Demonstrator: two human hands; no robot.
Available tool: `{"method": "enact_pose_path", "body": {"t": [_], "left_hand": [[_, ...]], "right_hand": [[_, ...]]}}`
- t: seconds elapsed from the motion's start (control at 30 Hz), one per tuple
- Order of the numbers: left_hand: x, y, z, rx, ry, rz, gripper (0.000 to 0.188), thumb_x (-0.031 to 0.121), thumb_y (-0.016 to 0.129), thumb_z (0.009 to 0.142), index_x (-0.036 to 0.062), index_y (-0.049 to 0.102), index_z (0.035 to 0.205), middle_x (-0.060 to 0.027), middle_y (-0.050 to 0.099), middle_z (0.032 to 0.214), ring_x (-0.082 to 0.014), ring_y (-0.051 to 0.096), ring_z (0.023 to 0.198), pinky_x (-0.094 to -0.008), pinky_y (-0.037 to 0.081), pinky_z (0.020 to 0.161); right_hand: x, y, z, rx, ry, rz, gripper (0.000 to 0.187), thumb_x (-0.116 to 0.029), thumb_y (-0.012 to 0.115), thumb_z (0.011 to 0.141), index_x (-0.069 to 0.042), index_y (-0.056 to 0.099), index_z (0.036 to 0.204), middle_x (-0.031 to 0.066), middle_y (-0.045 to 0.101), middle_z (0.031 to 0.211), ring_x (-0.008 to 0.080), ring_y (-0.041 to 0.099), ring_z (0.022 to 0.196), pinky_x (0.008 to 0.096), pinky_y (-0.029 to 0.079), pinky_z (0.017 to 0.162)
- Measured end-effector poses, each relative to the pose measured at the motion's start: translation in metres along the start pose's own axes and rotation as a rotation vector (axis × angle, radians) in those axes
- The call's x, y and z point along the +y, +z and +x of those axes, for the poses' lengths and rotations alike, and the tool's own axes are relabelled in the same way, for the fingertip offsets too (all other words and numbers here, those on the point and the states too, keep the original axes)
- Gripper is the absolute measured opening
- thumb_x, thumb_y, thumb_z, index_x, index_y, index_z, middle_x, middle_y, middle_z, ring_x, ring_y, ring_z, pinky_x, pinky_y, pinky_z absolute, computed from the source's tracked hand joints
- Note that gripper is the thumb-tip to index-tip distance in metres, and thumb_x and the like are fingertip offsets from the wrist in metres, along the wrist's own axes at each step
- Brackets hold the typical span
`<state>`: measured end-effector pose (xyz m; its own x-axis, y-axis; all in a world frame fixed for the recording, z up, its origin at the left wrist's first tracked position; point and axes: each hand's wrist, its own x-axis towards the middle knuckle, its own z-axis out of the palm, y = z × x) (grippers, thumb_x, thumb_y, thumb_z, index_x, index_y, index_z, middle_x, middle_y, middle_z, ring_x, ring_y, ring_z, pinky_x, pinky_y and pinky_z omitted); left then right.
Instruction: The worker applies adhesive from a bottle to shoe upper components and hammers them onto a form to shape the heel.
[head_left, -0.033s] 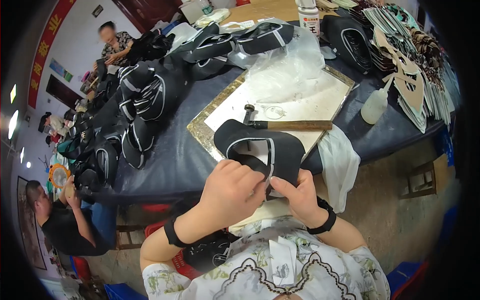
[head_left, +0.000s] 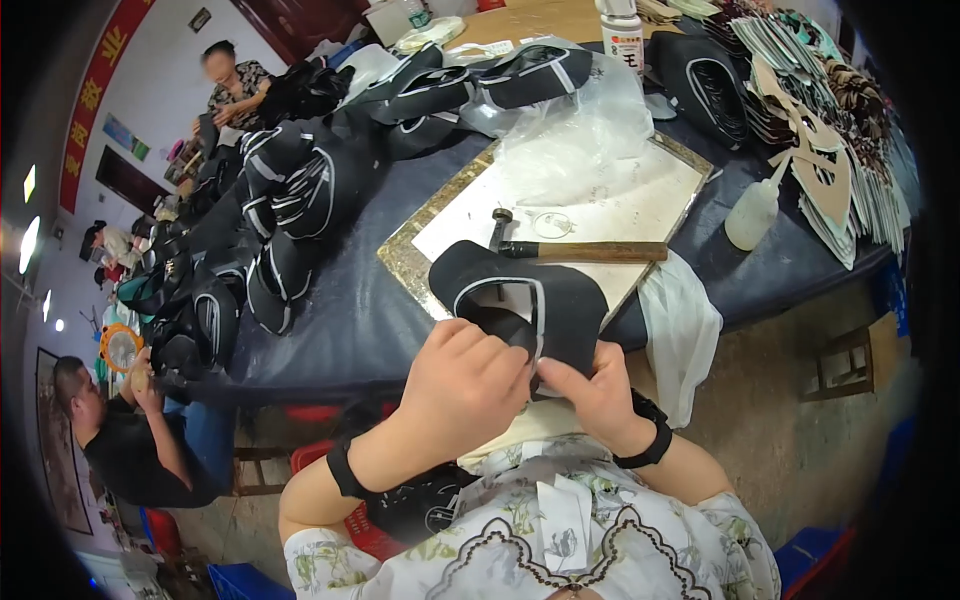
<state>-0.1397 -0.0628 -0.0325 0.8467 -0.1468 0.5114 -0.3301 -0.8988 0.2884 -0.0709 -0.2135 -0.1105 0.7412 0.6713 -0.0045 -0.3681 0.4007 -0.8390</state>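
A black shoe upper point(head_left: 575, 305) with pale trim round its opening is held between my hands, just off the near corner of the board. My left hand point(head_left: 465, 375) is closed on its near left edge, with the fingers bent at the trim. On the near right edge, my right hand point(head_left: 600, 390) grips with the thumb laid on top. What lies between the fingertips, beyond the upper's edge, is hidden. Behind the upper, a wooden-handled hammer point(head_left: 585, 251) lies across the white board point(head_left: 450, 235).
Many black shoe uppers point(head_left: 310, 190) are heaped along the left and back of the dark-covered table point(head_left: 340, 330). Crumpled clear plastic point(head_left: 570, 130), a squeeze bottle point(head_left: 752, 213), a white bottle point(head_left: 622, 45) and stacked cut pieces point(head_left: 825, 185) stand around the board. Another person point(head_left: 135, 430) sits at the left.
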Motion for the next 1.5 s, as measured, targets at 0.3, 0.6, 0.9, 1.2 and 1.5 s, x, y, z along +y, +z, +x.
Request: {"method": "enact_pose_path", "body": {"t": [0.3,0.6,0.9,1.2,1.5], "left_hand": [[-0.001,0.012,0.019,-0.015,-0.206,-0.181,0.01,-0.003,0.064,0.065,0.0029,0.06,0.072,-0.0067,0.055,0.063,-0.0211,0.054,0.056,-0.0303,0.044,0.058],[0.006,0.026,0.066,-0.302,-0.02,0.268,0.011,0.005,0.069,0.065,0.0051,0.059,0.07,-0.003,0.054,0.063,-0.0228,0.055,0.063,-0.0348,0.044,0.067],[0.007,0.025,0.051,0.025,-0.215,0.358,0.015,0.0,0.062,0.056,0.0082,0.051,0.062,-0.0027,0.044,0.058,-0.0214,0.045,0.056,-0.0335,0.038,0.057],[-0.008,-0.004,0.005,-0.136,-0.072,0.505,0.02,0.003,0.069,0.059,0.004,0.058,0.075,-0.0026,0.051,0.066,-0.0204,0.05,0.062,-0.0337,0.043,0.066],[-0.021,-0.005,-0.021,0.174,-0.052,0.249,0.015,0.0,0.063,0.062,0.0029,0.058,0.075,-0.0054,0.053,0.066,-0.0216,0.05,0.057,-0.0334,0.042,0.057]], "right_hand": [[0.0,-0.023,0.016,-0.147,0.065,0.369,0.023,-0.008,0.065,0.086,0.002,0.063,0.107,0.0066,0.066,0.105,0.0114,0.06,0.095,0.0284,0.047,0.087],[0.001,-0.061,0.037,-0.15,-0.033,0.181,0.02,-0.011,0.057,0.093,0.004,0.065,0.102,0.0045,0.067,0.095,0.0075,0.058,0.084,0.0233,0.047,0.076],[0.007,-0.041,0.049,-0.245,0.182,0.407,0.024,-0.014,0.053,0.095,0.001,0.062,0.111,0.0084,0.065,0.112,0.0146,0.06,0.101,0.0304,0.045,0.09],[0.035,-0.006,0.037,-0.227,0.073,0.22,0.023,-0.014,0.053,0.097,0.002,0.062,0.11,0.0046,0.065,0.104,0.0086,0.057,0.091,0.024,0.046,0.08],[0.041,0.011,0.018,-0.173,0.063,0.2,0.023,-0.013,0.055,0.095,0.002,0.061,0.112,0.006,0.064,0.107,0.0121,0.058,0.096,0.0276,0.045,0.086]]}}
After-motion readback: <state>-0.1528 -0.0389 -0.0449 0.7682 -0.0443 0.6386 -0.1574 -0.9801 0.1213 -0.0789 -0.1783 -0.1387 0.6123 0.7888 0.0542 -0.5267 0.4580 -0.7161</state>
